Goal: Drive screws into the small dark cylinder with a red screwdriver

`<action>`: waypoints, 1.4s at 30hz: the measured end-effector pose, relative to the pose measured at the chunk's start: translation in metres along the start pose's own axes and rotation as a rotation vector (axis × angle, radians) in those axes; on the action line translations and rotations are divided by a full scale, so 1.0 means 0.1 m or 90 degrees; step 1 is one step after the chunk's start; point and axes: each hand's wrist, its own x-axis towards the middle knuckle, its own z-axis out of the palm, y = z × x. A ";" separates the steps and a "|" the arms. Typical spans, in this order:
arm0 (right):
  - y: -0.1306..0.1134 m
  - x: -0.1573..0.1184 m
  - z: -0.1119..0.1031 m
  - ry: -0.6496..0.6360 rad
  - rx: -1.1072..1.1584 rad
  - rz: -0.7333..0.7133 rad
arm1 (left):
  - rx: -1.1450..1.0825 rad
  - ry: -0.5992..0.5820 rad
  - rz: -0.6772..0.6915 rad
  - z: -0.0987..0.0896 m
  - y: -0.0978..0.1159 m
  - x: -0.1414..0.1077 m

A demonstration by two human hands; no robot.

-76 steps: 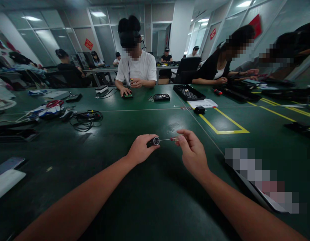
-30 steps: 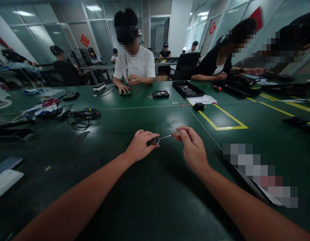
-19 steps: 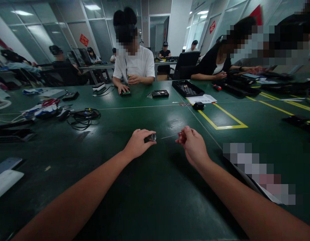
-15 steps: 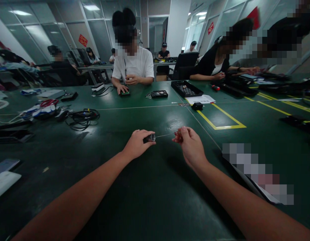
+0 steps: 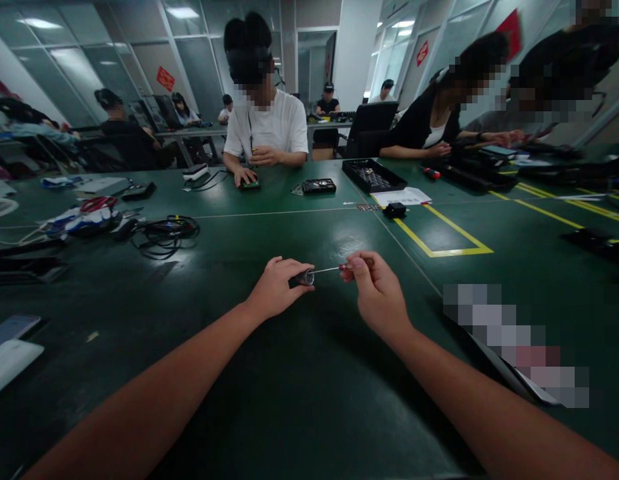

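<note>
My left hand (image 5: pixel 274 288) is closed around a small dark cylindrical piece (image 5: pixel 308 277) with a shiny round end facing right; its kind is not clear, and the fingers hide the rest. My right hand (image 5: pixel 382 293) grips a screwdriver (image 5: pixel 344 267) by its reddish handle, with thumb and fingers pressed together. The thin metal shaft points left and reaches the rim of the cylindrical piece; I cannot tell if its tip is inside. Both hands are held over the middle of the green table (image 5: pixel 269 407).
Coiled black cables (image 5: pixel 167 233) lie to the left. A small black block (image 5: pixel 394 210) sits by a yellow tape outline (image 5: pixel 459 253). Across the table a person in a white shirt (image 5: pixel 274 127) handles a small part. A black tray (image 5: pixel 372 175) stands farther back. Papers lie at the right.
My right hand has turned and shifted slightly left, bringing the screwdriver closer to the cylindrical piece. The left hand has tilted the piece slightly, its end now a little lower and farther right.
</note>
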 end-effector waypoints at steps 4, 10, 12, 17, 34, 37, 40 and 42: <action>-0.01 -0.01 -0.03 -0.006 -0.080 -0.008 | 0.002 0.006 -0.005 -0.01 0.01 0.00; -0.04 -0.01 -0.05 0.019 -0.083 -0.013 | 0.005 0.007 0.001 0.01 -0.01 0.00; -0.04 -0.02 -0.05 0.014 -0.081 -0.018 | 0.007 0.004 -0.001 0.01 -0.01 0.00; -0.02 -0.02 -0.03 -0.024 -0.092 -0.035 | 0.021 -0.009 0.020 0.01 0.02 -0.01; -0.02 0.01 -0.06 -0.016 -0.134 -0.019 | 0.037 0.006 -0.004 -0.02 -0.01 0.01; -0.03 0.02 -0.08 0.028 -0.104 -0.016 | 0.014 0.014 -0.004 -0.03 0.00 0.00; -0.08 0.05 -0.10 0.072 -0.076 -0.026 | 0.006 -0.005 -0.004 -0.05 0.07 -0.01; -0.13 0.07 -0.11 0.100 -0.060 -0.038 | 0.004 -0.026 -0.006 -0.06 0.16 0.00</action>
